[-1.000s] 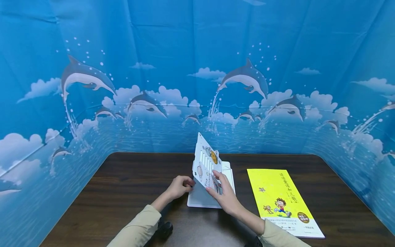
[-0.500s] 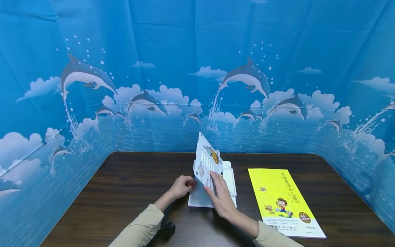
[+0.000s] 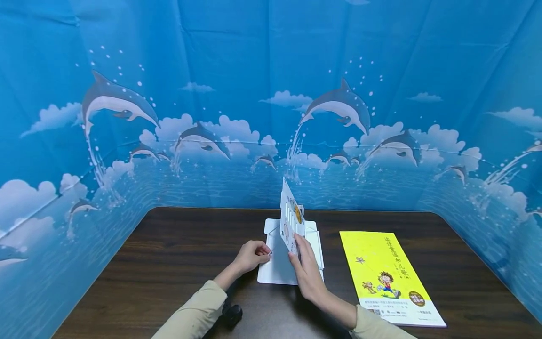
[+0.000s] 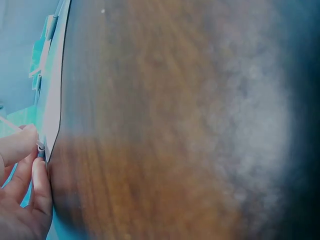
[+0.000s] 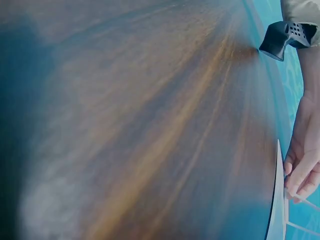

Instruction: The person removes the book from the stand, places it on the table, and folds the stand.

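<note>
A yellow book lies flat on the dark brown desk, closer to its right edge than to its left, cover upward. The cover shows a cartoon figure, a round brown badge and a white band along its bottom. A blue curtain runs behind the desk's far edge and rounded far corners, printed with leaping dolphins and white clouds.

In the head view I'm looking forward and down; in both wrist views I'm facing, much nearer, the wooden table all three are sharing.
</note>
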Demonstrator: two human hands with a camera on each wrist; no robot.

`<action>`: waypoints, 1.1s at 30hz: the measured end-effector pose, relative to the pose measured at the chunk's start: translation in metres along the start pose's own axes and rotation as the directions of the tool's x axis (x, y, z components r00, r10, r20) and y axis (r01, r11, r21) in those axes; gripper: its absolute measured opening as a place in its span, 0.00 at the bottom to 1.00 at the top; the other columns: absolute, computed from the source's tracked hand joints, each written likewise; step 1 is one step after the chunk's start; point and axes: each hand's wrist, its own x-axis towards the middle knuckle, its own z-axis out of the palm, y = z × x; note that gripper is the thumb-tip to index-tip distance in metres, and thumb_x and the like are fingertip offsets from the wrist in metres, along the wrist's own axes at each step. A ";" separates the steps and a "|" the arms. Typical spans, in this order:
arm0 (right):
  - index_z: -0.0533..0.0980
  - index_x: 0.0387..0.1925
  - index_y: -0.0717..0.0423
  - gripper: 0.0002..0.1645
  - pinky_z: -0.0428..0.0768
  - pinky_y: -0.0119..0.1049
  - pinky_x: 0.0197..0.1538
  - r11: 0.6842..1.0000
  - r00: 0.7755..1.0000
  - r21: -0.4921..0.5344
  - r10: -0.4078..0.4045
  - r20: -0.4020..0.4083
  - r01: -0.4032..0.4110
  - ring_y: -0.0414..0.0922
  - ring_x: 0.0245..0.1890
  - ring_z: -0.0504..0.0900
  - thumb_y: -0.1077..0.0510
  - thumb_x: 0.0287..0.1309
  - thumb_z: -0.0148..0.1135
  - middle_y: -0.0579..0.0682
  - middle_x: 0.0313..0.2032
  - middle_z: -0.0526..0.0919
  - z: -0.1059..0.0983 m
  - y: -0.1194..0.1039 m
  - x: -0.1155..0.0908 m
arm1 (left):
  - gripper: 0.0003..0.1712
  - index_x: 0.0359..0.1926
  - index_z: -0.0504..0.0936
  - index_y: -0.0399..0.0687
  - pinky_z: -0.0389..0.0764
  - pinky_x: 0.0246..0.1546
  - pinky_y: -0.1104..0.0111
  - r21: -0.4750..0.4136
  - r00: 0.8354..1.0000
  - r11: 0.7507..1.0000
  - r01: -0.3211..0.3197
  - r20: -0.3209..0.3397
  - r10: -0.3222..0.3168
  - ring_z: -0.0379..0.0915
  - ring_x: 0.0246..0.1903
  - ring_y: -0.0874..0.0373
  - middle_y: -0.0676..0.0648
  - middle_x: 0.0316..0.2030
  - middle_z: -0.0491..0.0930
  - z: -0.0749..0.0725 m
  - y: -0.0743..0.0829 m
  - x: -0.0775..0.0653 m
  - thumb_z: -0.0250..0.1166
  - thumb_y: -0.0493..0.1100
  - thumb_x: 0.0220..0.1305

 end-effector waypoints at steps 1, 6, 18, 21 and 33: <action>0.56 0.65 0.53 0.29 0.67 0.56 0.53 1.000 1.000 0.015 0.001 -0.003 -0.001 0.54 0.56 0.64 0.54 0.65 0.46 0.57 0.62 0.60 -0.001 0.000 0.000 | 0.02 0.27 0.80 0.36 0.70 0.23 0.73 0.000 1.000 1.000 -0.006 -0.005 0.006 0.68 0.23 0.62 0.48 0.22 0.77 0.000 0.000 0.000 0.65 0.29 0.49; 0.56 0.65 0.54 0.28 0.66 0.56 0.53 0.998 1.000 0.065 0.011 -0.009 -0.011 0.56 0.57 0.63 0.56 0.65 0.44 0.58 0.62 0.59 -0.006 0.001 -0.002 | 0.02 0.27 0.80 0.35 0.70 0.23 0.74 -0.008 1.000 1.000 -0.010 -0.009 0.010 0.68 0.23 0.62 0.48 0.22 0.77 0.000 -0.001 -0.001 0.65 0.30 0.50; 0.57 0.65 0.57 0.28 0.69 0.52 0.52 0.991 0.997 0.135 0.020 -0.071 -0.011 0.52 0.55 0.65 0.64 0.64 0.42 0.59 0.61 0.62 -0.011 0.008 -0.004 | 0.02 0.28 0.80 0.34 0.71 0.24 0.74 -0.005 1.000 1.000 -0.023 -0.015 0.023 0.69 0.23 0.63 0.48 0.22 0.78 0.000 -0.002 -0.001 0.65 0.31 0.51; 0.58 0.65 0.56 0.27 0.68 0.53 0.53 0.992 0.997 0.130 0.018 -0.079 -0.008 0.51 0.56 0.65 0.63 0.64 0.42 0.58 0.61 0.63 -0.012 0.008 -0.004 | 0.03 0.28 0.80 0.35 0.71 0.24 0.74 0.005 1.000 1.000 -0.016 -0.016 0.016 0.68 0.23 0.63 0.49 0.22 0.77 0.000 -0.001 -0.001 0.65 0.32 0.51; 0.57 0.65 0.57 0.27 0.68 0.54 0.53 0.986 0.997 0.167 0.026 -0.066 -0.014 0.53 0.56 0.64 0.63 0.64 0.42 0.59 0.61 0.62 -0.012 0.009 -0.005 | 0.03 0.27 0.79 0.33 0.71 0.23 0.74 0.050 0.999 0.998 -0.035 -0.017 0.036 0.69 0.23 0.62 0.48 0.21 0.77 0.002 0.001 0.002 0.65 0.31 0.50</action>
